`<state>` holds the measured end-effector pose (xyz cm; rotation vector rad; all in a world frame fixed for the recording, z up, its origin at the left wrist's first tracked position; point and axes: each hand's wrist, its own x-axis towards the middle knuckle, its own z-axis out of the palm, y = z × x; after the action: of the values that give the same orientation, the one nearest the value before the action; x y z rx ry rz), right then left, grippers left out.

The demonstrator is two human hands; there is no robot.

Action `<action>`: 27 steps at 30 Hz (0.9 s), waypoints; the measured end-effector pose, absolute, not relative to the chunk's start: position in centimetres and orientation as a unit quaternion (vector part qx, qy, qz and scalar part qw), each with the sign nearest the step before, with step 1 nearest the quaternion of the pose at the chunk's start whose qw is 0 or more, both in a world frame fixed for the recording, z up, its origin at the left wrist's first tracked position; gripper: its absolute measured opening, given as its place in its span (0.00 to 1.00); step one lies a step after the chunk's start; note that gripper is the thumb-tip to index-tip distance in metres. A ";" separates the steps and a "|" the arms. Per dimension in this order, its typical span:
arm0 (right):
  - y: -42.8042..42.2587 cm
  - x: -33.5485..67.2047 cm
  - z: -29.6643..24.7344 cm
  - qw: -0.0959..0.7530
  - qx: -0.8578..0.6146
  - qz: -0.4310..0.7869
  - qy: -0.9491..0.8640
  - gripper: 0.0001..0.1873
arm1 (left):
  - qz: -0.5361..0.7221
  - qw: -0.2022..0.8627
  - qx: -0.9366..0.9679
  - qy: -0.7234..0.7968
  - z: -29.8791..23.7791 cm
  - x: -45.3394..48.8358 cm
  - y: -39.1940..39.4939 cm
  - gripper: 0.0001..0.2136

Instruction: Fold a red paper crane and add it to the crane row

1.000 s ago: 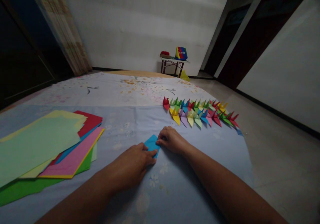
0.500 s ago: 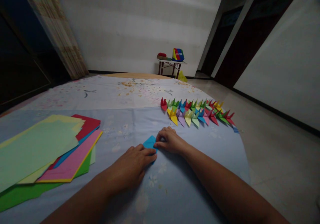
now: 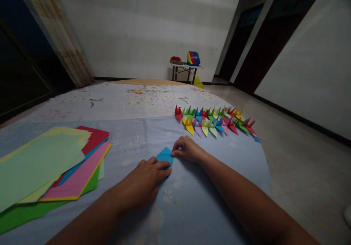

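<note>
A small folded blue paper (image 3: 165, 154) lies on the light blue flowered cloth (image 3: 192, 201) in front of me. My left hand (image 3: 145, 179) rests palm down with its fingertips pressing the paper's near edge. At the paper's right corner, my right hand (image 3: 186, 149) is curled with thumb and fingers pinched together. Both forearms reach in from the bottom of the view.
A fanned stack of coloured paper sheets (image 3: 46, 164) lies at the left. Two rows of folded paper cranes (image 3: 214, 121) in many colours sit beyond my right hand. A small table (image 3: 185, 71) with objects stands by the far wall. Bare floor (image 3: 301, 157) lies to the right.
My right hand has drawn slightly back toward the paper's right corner. The left hand stays pressed on the blue paper. The view has shifted a little.
</note>
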<state>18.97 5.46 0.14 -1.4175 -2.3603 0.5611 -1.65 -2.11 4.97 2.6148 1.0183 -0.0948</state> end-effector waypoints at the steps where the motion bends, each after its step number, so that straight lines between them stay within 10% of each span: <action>1: 5.6 19.0 0.1 0.164 -0.496 0.199 -0.829 0.09 | -0.034 0.168 0.918 0.357 5.0 -1.8 -2.1 0.29; 27: 5.0 19.0 0.7 0.148 -0.504 0.188 -0.830 0.11 | -0.057 0.141 0.906 0.396 4.8 -1.5 -2.3 0.32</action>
<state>18.96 5.03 0.75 -1.4496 -2.3861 0.5412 -1.51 -2.31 4.85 2.6149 1.1436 -0.1648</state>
